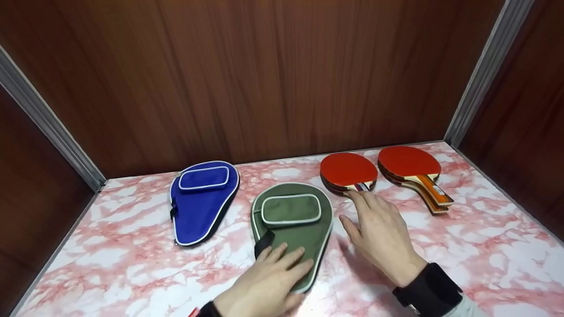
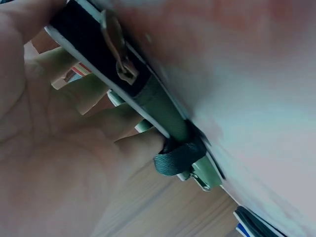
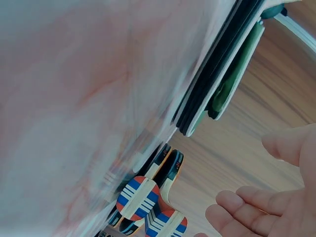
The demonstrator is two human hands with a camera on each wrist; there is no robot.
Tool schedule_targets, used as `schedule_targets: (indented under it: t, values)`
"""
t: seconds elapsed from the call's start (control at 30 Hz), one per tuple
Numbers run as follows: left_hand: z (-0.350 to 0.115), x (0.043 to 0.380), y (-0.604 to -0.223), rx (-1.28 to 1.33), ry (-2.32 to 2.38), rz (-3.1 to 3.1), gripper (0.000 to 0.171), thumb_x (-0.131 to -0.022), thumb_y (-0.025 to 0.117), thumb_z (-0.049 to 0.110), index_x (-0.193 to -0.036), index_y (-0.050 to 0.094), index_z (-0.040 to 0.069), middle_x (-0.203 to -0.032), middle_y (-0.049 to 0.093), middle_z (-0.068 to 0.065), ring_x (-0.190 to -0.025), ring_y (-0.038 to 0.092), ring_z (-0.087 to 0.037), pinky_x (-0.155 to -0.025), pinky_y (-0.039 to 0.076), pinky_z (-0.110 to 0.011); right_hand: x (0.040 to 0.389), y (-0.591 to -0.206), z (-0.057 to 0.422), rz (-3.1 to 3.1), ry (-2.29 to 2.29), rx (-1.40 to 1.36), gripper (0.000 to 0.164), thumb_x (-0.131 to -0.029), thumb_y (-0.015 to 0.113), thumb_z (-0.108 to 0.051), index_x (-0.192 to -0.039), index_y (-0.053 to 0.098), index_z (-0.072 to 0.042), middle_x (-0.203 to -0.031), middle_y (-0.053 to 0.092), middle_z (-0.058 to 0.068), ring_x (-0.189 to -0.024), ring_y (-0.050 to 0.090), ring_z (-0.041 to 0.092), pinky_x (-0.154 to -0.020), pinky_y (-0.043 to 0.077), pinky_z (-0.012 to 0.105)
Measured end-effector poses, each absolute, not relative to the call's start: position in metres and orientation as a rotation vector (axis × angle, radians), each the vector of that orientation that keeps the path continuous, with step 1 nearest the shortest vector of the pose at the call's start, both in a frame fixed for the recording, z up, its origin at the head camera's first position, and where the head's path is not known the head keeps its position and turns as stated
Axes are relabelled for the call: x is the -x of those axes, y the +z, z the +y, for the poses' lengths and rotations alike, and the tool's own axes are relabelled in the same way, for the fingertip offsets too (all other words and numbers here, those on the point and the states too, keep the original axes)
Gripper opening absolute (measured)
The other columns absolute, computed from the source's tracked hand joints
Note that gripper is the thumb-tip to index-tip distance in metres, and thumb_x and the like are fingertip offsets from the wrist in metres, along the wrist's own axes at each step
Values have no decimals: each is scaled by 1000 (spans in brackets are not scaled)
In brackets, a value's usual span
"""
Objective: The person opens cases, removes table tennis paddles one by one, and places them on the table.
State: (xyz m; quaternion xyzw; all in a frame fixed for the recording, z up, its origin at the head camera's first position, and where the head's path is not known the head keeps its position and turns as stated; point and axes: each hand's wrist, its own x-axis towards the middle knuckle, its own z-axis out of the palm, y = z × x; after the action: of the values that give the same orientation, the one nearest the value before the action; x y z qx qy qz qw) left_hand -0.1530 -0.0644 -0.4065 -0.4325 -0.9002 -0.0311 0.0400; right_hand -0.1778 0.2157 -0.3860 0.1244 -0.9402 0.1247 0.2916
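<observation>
A green table tennis bat case (image 1: pixel 291 209) with white piping and a front pocket lies flat at the centre. On its narrow lower end rests my left hand (image 1: pixel 264 281), fingers spread and extended. The left wrist view shows the case's side zip with a metal pull (image 2: pixel 127 71) and a black strap loop (image 2: pixel 180 158). My right hand (image 1: pixel 383 233) hovers over a pair of stacked red bats (image 1: pixel 348 169), fingers relaxed and holding nothing. It covers most of their handles in the head view. Their striped handle ends (image 3: pixel 138 197) show beside the fingers in the right wrist view.
Left of the green case lies a blue bat case (image 1: pixel 198 211) with white piping. Another pair of red bats (image 1: pixel 410 163) with orange handles is stacked at the back right. Brown wood-grain panels (image 1: pixel 273 79) enclose the back and sides of the pink marbled table (image 1: pixel 132 264).
</observation>
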Motion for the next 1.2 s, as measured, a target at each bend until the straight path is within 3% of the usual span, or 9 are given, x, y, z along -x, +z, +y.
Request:
schedule_targets:
  t: [0.3, 0.6, 1.0, 1.2]
  values:
    - [-56, 194, -389, 1110, -195, -2978, 65, -106, 71, 39, -164, 54, 17, -171, 45, -14, -156, 41, -48, -125, 31, -67, 177, -388, 215, -2539, 357, -333, 60, -99, 82, -26, -147, 62, 4, -138, 67, 26, -129, 62, 48, -110, 47, 65]
    - [-51, 233, -390, 1079, -285, -2952, 60, -102, 73, 29, -158, 60, 11, -165, 53, -18, -151, 46, -51, -124, 33, -68, 177, -390, 215, -2546, 349, -379, 63, -100, 82, -26, -150, 61, 5, -144, 65, 26, -134, 61, 47, -113, 46, 65]
    - [-47, 247, -391, 1049, -344, -2921, 58, -100, 71, 26, -154, 62, 9, -161, 56, -20, -150, 48, -52, -123, 34, -66, 176, -392, 216, -2658, 342, -369, 74, -103, 78, -39, -159, 54, 2, -160, 56, 24, -151, 49, 46, -123, 34, 67]
    - [-46, 245, -389, 996, -414, -2987, 63, -106, 70, 34, -162, 55, 9, -169, 48, -18, -157, 39, -50, -128, 27, -65, 176, -392, 218, -2695, 327, -354, 78, -105, 74, -47, -162, 51, 2, -163, 53, 24, -154, 46, 46, -124, 32, 68]
